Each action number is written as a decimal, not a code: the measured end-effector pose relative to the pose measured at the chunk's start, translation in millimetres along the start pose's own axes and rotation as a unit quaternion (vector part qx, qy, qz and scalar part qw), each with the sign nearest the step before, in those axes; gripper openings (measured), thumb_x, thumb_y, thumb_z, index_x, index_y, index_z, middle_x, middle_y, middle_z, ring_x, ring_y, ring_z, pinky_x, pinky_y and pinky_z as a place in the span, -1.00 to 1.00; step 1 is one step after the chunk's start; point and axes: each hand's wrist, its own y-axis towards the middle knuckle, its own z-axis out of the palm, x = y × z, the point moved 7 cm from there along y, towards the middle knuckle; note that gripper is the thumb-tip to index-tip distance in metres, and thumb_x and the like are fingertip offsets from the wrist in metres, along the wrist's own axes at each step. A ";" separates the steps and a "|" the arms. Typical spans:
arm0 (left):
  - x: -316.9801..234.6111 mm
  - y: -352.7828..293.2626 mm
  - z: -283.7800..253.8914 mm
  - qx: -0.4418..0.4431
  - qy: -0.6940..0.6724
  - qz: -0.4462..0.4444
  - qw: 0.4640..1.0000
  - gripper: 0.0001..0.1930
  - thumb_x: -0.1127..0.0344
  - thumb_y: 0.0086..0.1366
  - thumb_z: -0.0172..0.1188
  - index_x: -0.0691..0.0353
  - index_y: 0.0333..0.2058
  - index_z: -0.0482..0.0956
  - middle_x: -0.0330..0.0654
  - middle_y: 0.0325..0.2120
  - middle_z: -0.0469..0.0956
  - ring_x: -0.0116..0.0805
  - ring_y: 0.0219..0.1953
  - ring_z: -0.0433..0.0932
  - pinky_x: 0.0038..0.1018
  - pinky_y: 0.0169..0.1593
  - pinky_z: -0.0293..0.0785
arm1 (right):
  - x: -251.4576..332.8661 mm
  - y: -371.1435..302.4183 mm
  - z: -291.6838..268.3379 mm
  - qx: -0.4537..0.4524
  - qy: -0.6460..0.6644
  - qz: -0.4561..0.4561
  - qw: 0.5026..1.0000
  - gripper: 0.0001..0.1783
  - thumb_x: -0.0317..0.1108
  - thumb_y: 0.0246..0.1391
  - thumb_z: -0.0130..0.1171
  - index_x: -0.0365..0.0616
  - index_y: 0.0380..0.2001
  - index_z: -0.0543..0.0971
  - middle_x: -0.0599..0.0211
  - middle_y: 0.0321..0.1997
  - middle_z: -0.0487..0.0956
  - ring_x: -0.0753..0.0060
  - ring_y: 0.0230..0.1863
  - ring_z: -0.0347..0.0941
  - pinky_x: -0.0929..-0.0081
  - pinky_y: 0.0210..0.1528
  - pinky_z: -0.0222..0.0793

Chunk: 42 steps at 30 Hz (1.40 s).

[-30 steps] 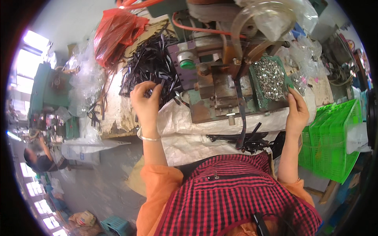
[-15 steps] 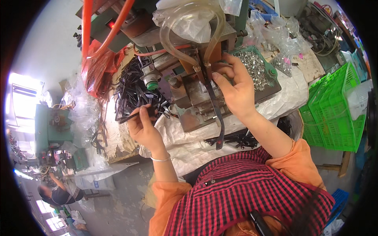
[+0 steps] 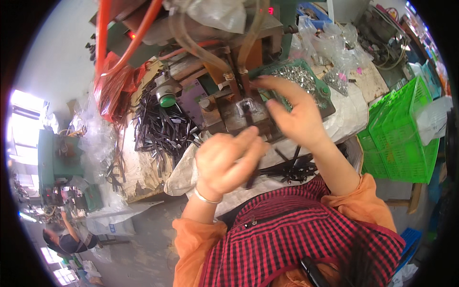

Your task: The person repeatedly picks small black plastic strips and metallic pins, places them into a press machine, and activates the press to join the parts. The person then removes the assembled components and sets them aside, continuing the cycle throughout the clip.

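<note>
A black strap [image 3: 248,119] lies in the metal die of the press [image 3: 222,115], its near end hanging below my left hand [image 3: 229,160]. That hand is in front of the die, fingers closed round the strap, though blur hides the exact grip. To the right of the die is my right hand [image 3: 299,115], blurred, thumb and forefinger apart with nothing seen between them. Two clear hoses [image 3: 191,43] run down to the press. Left of it lies a heap of black straps [image 3: 162,124].
Right of the press, a green tray [image 3: 325,91] holds small shiny metal pieces. More black straps [image 3: 291,170] lie by the table's front edge. A green button [image 3: 167,100] sits left of the die. Green crates [image 3: 401,134] stand at right. A person [image 3: 71,239] works far left.
My left hand has moved right from the strap heap to the strap in front of the die. My right hand has drawn slightly away from the press, its fingers spreading. The view has shifted slightly.
</note>
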 end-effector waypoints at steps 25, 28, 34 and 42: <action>-44.8 1.8 -83.9 -0.135 -0.475 -0.206 0.845 -0.91 0.48 0.13 0.39 0.12 -0.38 0.70 -0.30 -0.39 0.62 -0.47 -0.45 0.50 -0.48 -0.43 0.35 | -128.8 -48.8 -49.4 -0.198 -0.142 0.078 0.967 -0.82 -0.37 0.22 0.27 -0.20 -0.19 0.73 0.21 -0.23 0.72 0.33 -0.23 0.60 0.44 -0.08 0.47; -46.4 -0.5 -88.0 -0.133 -0.474 -0.195 0.848 -0.91 0.48 0.14 0.38 0.15 -0.37 0.70 -0.29 -0.39 0.62 -0.46 -0.44 0.50 -0.47 -0.41 0.37 | -122.3 -50.3 -42.5 -0.189 -0.103 0.126 0.968 -0.82 -0.42 0.24 0.25 -0.21 -0.15 0.72 0.27 -0.21 0.72 0.47 -0.19 0.59 0.53 -0.06 0.45; -36.6 2.0 -105.4 -0.144 -0.466 -0.180 0.854 -0.91 0.49 0.15 0.37 0.20 -0.34 0.69 -0.28 -0.39 0.61 -0.43 -0.42 0.50 -0.47 -0.36 0.40 | -137.6 -49.5 -47.4 -0.204 -0.047 0.134 0.969 -0.80 -0.45 0.28 0.23 -0.26 -0.07 0.68 0.30 -0.15 0.72 0.54 -0.10 0.59 0.56 0.03 0.44; -25.3 -17.0 -150.0 -0.200 -0.402 -0.155 0.880 -0.89 0.50 0.17 0.36 0.26 -0.30 0.69 -0.26 -0.39 0.60 -0.41 -0.40 0.49 -0.46 -0.29 0.44 | -157.6 -77.4 -58.9 -0.215 -0.015 0.161 0.963 -0.80 -0.49 0.33 0.20 -0.31 -0.04 0.63 0.31 -0.07 0.69 0.56 -0.04 0.57 0.59 0.08 0.43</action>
